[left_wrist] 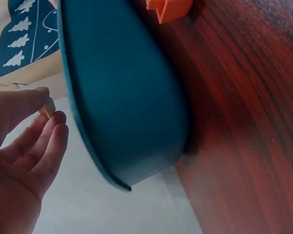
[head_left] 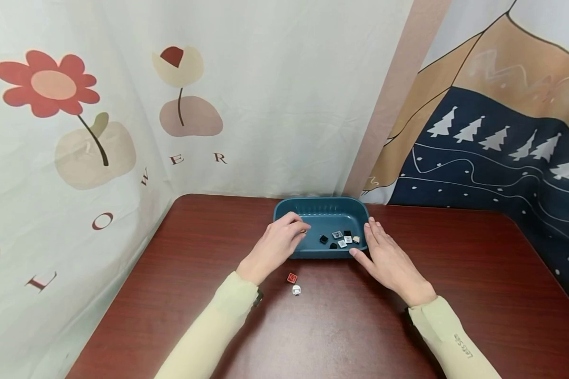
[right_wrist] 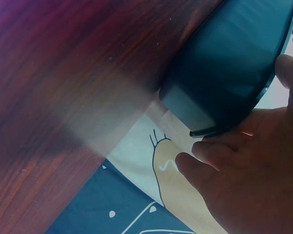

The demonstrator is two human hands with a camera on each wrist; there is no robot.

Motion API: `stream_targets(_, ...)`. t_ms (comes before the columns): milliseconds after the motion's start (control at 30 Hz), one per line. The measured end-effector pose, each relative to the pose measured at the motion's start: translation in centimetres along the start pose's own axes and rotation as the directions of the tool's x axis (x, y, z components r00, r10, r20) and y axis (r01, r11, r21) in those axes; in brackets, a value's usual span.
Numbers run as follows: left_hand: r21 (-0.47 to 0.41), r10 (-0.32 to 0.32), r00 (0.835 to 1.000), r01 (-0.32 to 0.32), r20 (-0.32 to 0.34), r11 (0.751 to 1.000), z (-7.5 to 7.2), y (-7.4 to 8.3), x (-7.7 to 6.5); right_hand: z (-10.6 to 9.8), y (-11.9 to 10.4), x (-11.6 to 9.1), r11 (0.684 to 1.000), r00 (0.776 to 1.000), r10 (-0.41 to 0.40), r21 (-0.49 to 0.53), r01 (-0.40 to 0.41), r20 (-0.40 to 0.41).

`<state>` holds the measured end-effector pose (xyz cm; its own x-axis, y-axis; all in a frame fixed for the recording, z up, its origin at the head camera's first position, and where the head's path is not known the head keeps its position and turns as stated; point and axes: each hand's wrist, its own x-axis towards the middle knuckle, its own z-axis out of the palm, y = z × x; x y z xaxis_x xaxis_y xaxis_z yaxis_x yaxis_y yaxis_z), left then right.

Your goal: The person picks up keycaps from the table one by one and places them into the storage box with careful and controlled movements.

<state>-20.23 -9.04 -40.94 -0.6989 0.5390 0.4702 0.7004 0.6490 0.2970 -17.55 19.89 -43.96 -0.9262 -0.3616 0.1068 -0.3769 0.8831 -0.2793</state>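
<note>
A blue plastic tray (head_left: 321,253) stands near the table's back edge. Over its left end, my left hand (head_left: 274,243) pinches a small cream keycap (left_wrist: 50,107) between thumb and fingertips, best seen in the left wrist view. My right hand (head_left: 391,259) lies along the tray's right end with straight fingers, the thumb at the front rim. Several keycaps, black, white, grey and peach, are inside the tray, among them a white keycap (head_left: 342,243) and a black keycap (head_left: 324,239). In front of the tray, a red keycap (head_left: 292,278) and another white keycap (head_left: 296,290) rest on the table.
The dark red wooden table (head_left: 431,337) extends to both sides of the tray and toward me. Right behind it hangs a printed curtain (head_left: 275,116) with flowers, letters and trees.
</note>
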Motion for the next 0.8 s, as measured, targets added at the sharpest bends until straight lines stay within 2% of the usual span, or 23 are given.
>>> stream_targets(133,-0.002,0.001,1.0,-0.001,0.023,1.0,0.7,-0.3,0.3,0.0,0.0,0.0,1.0,1.0,0.002,-0.001,-0.002,0.002)
stream_targets(333,0.008,-0.038,0.993,0.037,0.112,0.999,1.3,-0.2,0.7,0.0,-0.1,0.1,1.0,1.0,0.009,0.001,-0.009,0.009)
stream_targets(567,0.03,-0.088,0.97,0.083,0.227,0.996,1.7,0.1,1.2,0.0,-0.1,0.0,1.0,1.0,0.009,0.003,-0.009,0.007)
stream_targets(800,0.062,-0.155,0.942,0.143,0.297,0.988,2.0,0.0,2.0,0.0,-0.1,0.1,1.0,1.0,0.015,0.005,-0.015,0.013)
